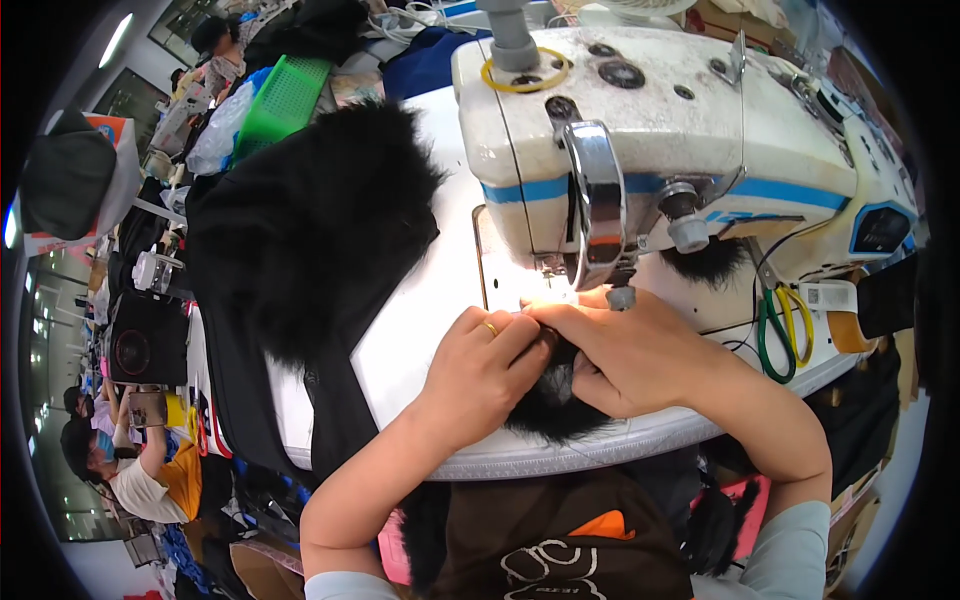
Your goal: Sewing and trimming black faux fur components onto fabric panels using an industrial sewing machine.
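Both hands are together at the needle area of a white sewing machine (650, 115) with a blue stripe, under its bright lamp. My left hand (488, 365), with a ring on one finger, is closed on the edge of a black furry piece (555, 425). My right hand (630, 350) also pinches that piece, its fingers reaching close to the presser foot (550, 272). The part of the piece between the fingertips is mostly hidden. To the left, a black garment with fur trim (310, 220) lies spread over the white table (400, 345).
Scissors with green and yellow handles (785, 320) lie at the table's right. Behind the machine head is a black fur scrap (705, 262). A green plastic basket (285, 105) stands at the back left. Other people (140, 470) sit at the far left.
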Action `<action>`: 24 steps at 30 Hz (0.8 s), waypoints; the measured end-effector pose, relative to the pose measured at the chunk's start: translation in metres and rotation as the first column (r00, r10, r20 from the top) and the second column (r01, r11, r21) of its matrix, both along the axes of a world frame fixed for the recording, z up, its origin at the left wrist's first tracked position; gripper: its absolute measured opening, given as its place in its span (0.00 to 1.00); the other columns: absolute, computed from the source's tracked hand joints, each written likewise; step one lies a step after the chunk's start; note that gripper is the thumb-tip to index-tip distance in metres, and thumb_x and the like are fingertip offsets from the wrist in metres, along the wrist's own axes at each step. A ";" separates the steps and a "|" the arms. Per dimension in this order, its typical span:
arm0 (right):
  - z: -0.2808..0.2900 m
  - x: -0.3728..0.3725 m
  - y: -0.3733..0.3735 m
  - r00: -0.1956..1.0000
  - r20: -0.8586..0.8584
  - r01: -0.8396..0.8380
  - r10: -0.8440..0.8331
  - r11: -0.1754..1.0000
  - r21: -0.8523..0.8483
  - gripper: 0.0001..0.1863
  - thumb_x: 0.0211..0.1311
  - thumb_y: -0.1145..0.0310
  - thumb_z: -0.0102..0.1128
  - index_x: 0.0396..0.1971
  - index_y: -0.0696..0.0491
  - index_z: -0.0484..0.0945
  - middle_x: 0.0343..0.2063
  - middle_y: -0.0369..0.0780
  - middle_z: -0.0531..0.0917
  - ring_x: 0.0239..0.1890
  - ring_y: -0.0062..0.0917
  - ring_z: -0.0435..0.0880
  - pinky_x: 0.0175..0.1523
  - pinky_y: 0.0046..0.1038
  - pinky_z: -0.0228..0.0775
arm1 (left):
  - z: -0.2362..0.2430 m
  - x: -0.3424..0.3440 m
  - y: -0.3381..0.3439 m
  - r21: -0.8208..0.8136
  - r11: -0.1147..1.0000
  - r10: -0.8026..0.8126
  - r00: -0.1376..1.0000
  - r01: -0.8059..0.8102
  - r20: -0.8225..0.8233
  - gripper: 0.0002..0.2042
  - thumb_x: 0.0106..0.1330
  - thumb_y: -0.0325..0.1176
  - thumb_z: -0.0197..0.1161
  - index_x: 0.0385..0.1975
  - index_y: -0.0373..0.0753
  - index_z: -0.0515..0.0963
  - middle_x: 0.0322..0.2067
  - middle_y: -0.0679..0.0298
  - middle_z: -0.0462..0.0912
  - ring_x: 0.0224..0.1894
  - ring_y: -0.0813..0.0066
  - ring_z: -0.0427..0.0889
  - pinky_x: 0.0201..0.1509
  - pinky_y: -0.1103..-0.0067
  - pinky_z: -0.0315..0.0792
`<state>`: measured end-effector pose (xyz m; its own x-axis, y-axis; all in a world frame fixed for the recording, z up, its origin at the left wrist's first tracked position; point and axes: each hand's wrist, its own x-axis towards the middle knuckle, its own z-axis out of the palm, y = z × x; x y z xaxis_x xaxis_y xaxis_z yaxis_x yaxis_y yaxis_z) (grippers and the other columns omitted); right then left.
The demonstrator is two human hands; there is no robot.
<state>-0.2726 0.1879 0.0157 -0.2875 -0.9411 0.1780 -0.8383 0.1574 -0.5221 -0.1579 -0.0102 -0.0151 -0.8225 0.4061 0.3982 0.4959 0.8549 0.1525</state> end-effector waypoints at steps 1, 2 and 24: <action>0.012 0.002 -0.006 0.995 0.097 0.016 -0.037 0.979 0.202 0.36 0.52 0.70 0.61 0.66 0.48 0.70 0.42 0.48 0.86 0.41 0.45 0.86 0.40 0.42 0.77 | -0.003 0.000 0.000 0.013 1.000 -0.007 1.000 0.007 -0.025 0.13 0.53 0.29 0.63 0.39 0.35 0.82 0.35 0.65 0.75 0.38 0.69 0.78 0.42 0.74 0.69; 0.019 0.002 -0.008 0.979 0.178 0.025 -0.103 0.917 0.397 0.36 0.52 0.70 0.61 0.67 0.48 0.69 0.42 0.49 0.86 0.42 0.45 0.87 0.41 0.43 0.77 | -0.004 -0.002 0.000 0.026 0.999 -0.026 0.998 0.027 -0.054 0.14 0.53 0.30 0.63 0.39 0.35 0.82 0.35 0.64 0.75 0.37 0.69 0.78 0.41 0.73 0.69; -0.001 -0.001 -0.012 0.998 0.061 0.010 -0.020 0.987 0.161 0.42 0.50 0.62 0.65 0.68 0.55 0.65 0.37 0.49 0.87 0.36 0.46 0.87 0.37 0.43 0.79 | -0.001 0.000 0.001 -0.021 0.999 -0.042 0.999 0.042 0.025 0.11 0.53 0.31 0.63 0.37 0.37 0.81 0.32 0.65 0.73 0.30 0.71 0.75 0.36 0.74 0.66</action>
